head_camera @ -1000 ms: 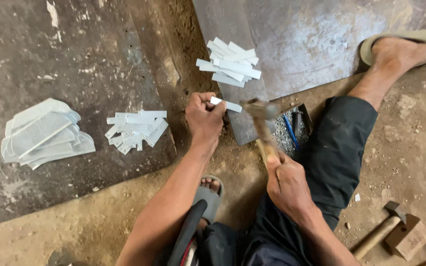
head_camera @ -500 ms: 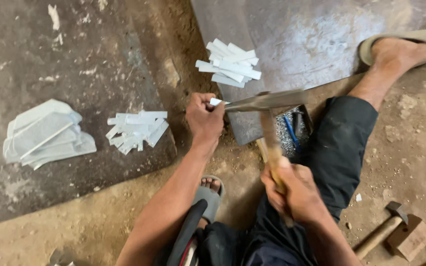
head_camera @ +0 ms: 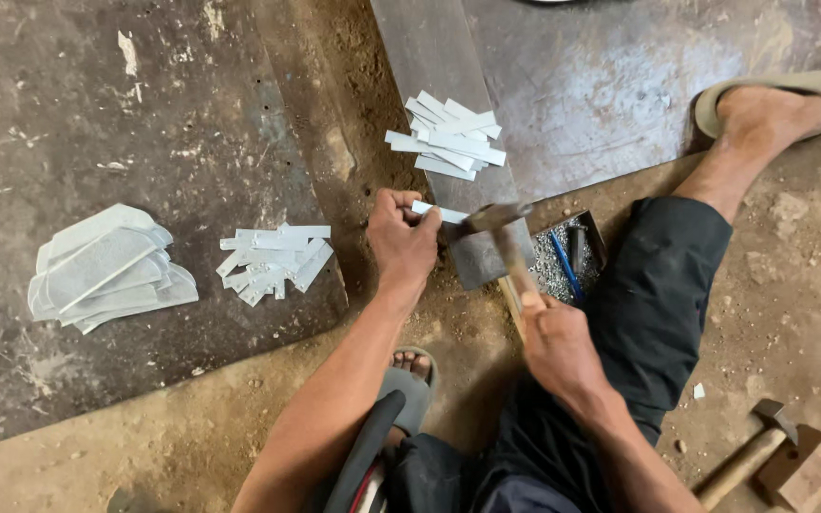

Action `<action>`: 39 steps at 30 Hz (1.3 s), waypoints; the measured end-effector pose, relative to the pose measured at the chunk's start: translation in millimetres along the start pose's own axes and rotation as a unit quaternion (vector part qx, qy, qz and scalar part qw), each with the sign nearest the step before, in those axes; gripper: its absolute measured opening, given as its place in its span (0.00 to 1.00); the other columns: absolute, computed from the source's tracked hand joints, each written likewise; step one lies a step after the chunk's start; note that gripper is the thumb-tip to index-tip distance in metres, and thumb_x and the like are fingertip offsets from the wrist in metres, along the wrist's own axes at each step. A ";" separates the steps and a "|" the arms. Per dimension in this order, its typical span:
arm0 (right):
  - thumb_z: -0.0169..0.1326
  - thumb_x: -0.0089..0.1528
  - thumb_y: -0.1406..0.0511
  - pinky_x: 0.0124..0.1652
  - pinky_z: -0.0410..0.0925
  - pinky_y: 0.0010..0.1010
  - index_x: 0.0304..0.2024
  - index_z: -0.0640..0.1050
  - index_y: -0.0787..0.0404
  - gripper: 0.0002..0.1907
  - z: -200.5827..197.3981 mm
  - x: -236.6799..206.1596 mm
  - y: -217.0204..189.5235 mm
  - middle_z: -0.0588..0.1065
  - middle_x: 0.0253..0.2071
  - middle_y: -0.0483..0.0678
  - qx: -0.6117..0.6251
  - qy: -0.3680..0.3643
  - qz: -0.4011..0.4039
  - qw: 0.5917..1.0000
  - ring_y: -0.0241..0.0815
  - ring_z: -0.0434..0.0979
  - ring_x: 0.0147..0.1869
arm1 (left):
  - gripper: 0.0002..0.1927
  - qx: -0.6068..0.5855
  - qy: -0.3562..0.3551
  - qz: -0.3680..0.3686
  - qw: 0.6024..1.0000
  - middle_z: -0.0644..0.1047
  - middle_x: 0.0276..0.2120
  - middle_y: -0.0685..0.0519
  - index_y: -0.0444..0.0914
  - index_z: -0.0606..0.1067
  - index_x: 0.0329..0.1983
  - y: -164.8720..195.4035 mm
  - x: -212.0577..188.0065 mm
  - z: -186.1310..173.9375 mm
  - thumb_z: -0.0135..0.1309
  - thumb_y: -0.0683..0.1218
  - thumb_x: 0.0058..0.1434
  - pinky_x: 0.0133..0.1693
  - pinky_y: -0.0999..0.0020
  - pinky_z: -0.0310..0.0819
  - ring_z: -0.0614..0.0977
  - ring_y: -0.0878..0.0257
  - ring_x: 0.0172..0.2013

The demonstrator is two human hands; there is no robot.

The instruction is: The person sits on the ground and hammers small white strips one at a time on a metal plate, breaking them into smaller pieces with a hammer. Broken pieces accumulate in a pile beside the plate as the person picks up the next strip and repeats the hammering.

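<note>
Dirt floor and worn metal sheets lie under the work. Left hand point(head_camera: 403, 237) pinches a white strip point(head_camera: 439, 213) on a steel block point(head_camera: 488, 255), while the right hand point(head_camera: 555, 344) is clenched round a hammer point(head_camera: 504, 237) whose head sits just beside the pinch. More strips point(head_camera: 448, 141) lie beyond it.

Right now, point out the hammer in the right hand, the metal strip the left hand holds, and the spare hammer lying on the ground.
hammer point(head_camera: 492, 218): head view, on its metal head.
metal strip point(head_camera: 441, 213): head view, on the part showing beyond the fingers.
spare hammer point(head_camera: 743, 462): head view, on its wooden handle.
</note>
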State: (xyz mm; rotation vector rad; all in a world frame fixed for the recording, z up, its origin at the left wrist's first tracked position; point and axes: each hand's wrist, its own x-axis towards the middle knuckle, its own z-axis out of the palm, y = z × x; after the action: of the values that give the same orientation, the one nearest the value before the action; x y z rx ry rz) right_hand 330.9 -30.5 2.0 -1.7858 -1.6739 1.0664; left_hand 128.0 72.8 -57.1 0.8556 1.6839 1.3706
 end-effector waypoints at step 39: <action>0.55 0.60 0.71 0.36 0.70 0.39 0.33 0.77 0.64 0.02 0.0 65.6 73.5 0.78 0.33 0.53 -0.088 0.127 -0.069 0.986 0.51 0.79 0.37 | 0.14 0.215 -0.139 0.223 0.941 0.79 0.40 0.54 0.42 0.79 0.53 46.0 55.0 -34.7 0.61 0.42 0.63 0.41 0.67 0.79 0.80 0.63 0.37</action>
State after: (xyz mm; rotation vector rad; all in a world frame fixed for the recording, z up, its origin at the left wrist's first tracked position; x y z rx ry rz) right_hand 373.0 22.6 -69.6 -1.7955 -1.7458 0.6193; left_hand 72.8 113.7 -16.9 1.6830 1.6463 1.0956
